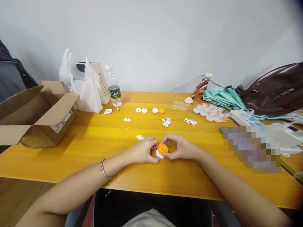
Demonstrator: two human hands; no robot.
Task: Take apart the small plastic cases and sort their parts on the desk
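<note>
In front of me, my right hand (pixel 181 146) holds a round orange plastic piece (pixel 163 148) with a raised rim, thumb below it and fingers curled behind. My left hand (pixel 145 150) curves in from the other side, its thumb against a white round piece (pixel 159 154) that shows under the orange one. Whether the two pieces are joined I cannot tell. Just beyond my left hand lie small white parts (pixel 139 137). Farther back are white rings (pixel 141 110), a white disc (pixel 155 110) beside another orange disc (pixel 161 110), and white cut-out parts (pixel 166 122).
An open cardboard box (pixel 54 127), white plastic bag (pixel 86 93) and water bottle (pixel 114 88) stand left. Clear rings (pixel 180 106), clear-and-orange round cases (pixel 211 112), a brown-labelled bottle (pixel 202 87), teal cloth (pixel 223 97) and dark bag (pixel 278 88) are right.
</note>
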